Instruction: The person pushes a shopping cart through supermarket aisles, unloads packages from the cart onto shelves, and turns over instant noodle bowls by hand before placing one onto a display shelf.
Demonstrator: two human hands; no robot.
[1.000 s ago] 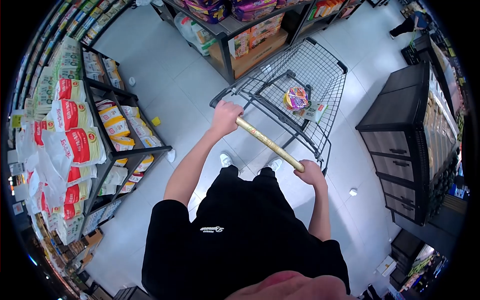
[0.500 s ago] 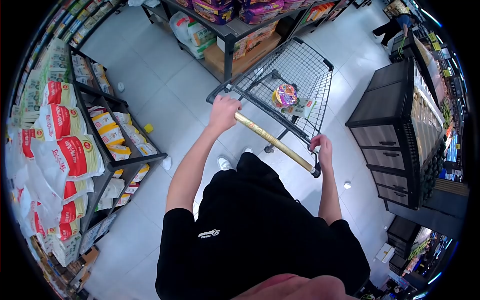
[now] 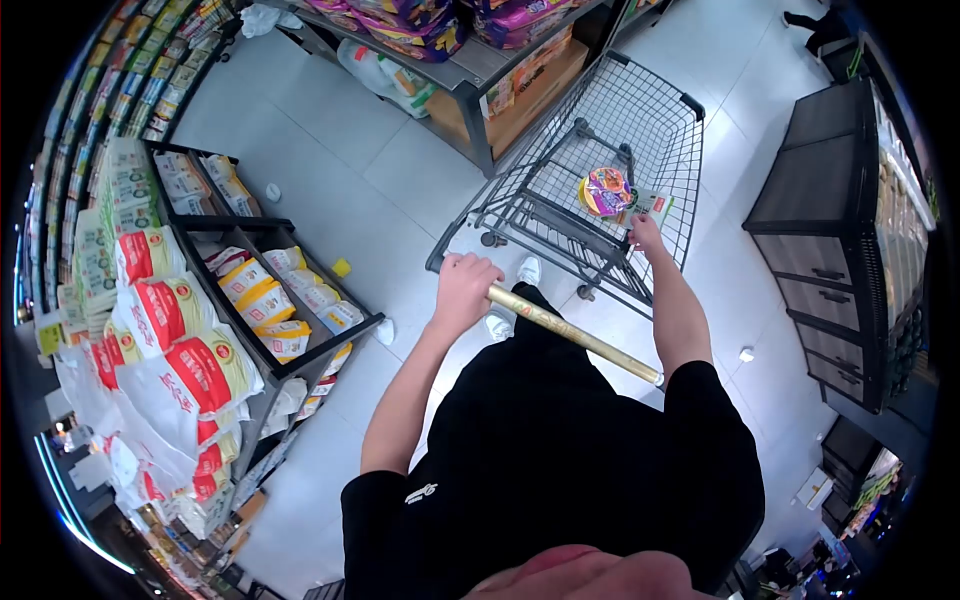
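My left hand [image 3: 467, 292] is wrapped round the left end of the gold-coloured handle bar [image 3: 575, 333] of a wire shopping cart [image 3: 664, 122]. Over the cart's near side, my right hand [image 3: 645, 233] reaches down with its fingers drawn together at the near edge of a flat green-and-white packet [image 3: 654, 205]. Part of the packet's edge is hidden by the fingers. Beside it, to the left, sits a round purple-and-yellow instant noodle cup [image 3: 606, 192] in the basket.
A rack with red-and-white bags [image 3: 205, 375] and yellow-and-white bags [image 3: 262, 305] stands on the left. Ahead is a shelf [image 3: 480, 75] with purple packs. Dark drawer cabinets [image 3: 815, 245] line the right. A person's dark-clothed leg [image 3: 820, 30] shows far right.
My right hand has left the right end of the handle and moved forward into the cart, to the packet. My left hand stays on the handle. The packet has shifted slightly beside the cup.
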